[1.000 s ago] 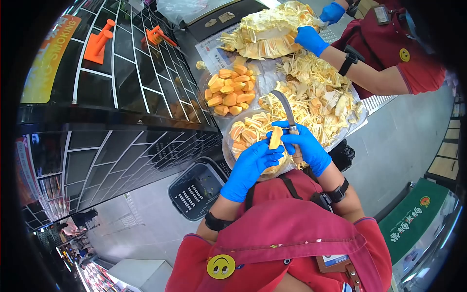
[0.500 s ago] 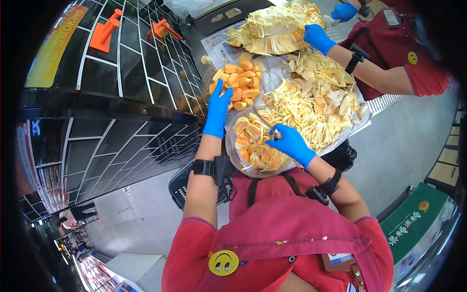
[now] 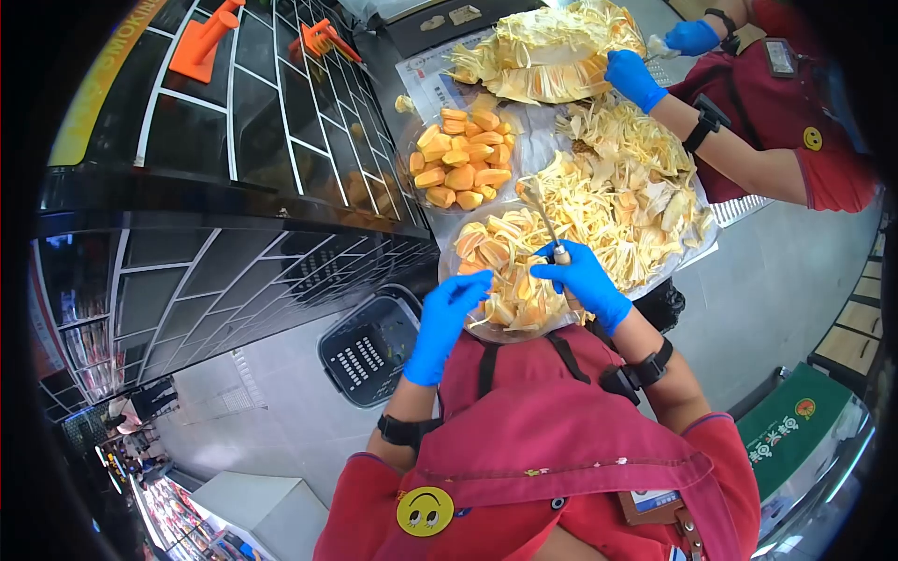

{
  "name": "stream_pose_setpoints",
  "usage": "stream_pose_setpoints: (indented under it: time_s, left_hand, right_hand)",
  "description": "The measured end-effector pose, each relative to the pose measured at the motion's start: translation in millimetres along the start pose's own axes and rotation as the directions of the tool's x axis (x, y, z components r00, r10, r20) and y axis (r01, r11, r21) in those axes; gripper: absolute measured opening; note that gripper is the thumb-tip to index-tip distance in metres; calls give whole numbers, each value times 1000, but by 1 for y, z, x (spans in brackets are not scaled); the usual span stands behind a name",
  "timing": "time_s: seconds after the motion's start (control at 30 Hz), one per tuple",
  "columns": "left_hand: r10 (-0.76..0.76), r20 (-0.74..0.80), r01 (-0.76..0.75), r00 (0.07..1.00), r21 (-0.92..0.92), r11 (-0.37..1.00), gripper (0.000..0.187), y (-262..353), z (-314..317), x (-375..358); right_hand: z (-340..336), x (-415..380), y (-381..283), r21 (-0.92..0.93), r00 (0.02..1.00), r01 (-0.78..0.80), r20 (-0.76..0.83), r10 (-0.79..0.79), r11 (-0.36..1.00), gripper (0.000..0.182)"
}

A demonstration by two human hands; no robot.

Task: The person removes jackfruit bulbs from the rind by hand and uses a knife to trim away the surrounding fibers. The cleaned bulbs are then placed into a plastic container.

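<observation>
My right hand [image 3: 587, 284], in a blue glove, is closed around the wooden handle of a knife [image 3: 550, 224], whose metal blade points up and away over yellow shreds. Close to me stands a clear round bowl [image 3: 447, 271] of jackfruit pieces [image 3: 482, 248], orange flesh with pale fibres attached. My left hand [image 3: 453, 313], also blue-gloved, is at that bowl's left rim, its fingers loosely bent and apart, with nothing visible in them. Farther off, cleaned orange jackfruit pods [image 3: 460, 159] fill a second clear bowl [image 3: 412, 187].
A heap of jackfruit shreds [image 3: 613, 220] covers the table's middle. Behind it lies a large opened jackfruit section [image 3: 552, 56], touched by a co-worker's gloved hand [image 3: 634, 79]. A black basket [image 3: 369, 348] stands on the floor at left, below the tiled wall [image 3: 267, 103].
My left hand has moved from the bowl of cleaned pods back to the nearer bowl. My right hand has shifted slightly right, and the knife blade now shows plainly.
</observation>
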State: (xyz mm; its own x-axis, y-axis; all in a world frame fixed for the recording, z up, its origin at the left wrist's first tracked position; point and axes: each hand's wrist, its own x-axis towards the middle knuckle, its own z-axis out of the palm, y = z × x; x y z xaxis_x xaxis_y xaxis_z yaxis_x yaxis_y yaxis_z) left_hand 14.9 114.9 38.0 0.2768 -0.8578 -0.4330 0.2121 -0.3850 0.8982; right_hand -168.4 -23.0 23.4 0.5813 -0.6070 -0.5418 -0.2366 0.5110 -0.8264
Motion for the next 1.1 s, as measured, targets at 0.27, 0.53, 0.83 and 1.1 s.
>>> stream_pose_setpoints:
  time_s: [0.27,0.53,0.83,1.1]
  left_hand:
    - [-270,137,296,953,-239,925,43,29,45,1]
    - [-23,89,32,996,-103,994,42,26,38,4]
    - [241,-10,-223,970,339,914,35,38,59,-3]
    - [73,120,-85,990,98,992,39,45,55,-5]
  right_hand:
    - [9,-21,-25,109,992,127,7,-129,986,23]
    - [-30,-11,-13,-478,738,374,-365,-567,795,31]
    - [8,-48,-42,-141,977,200,-44,-208,970,30]
    - [0,-40,-39,-76,971,202,144,-189,976,23]
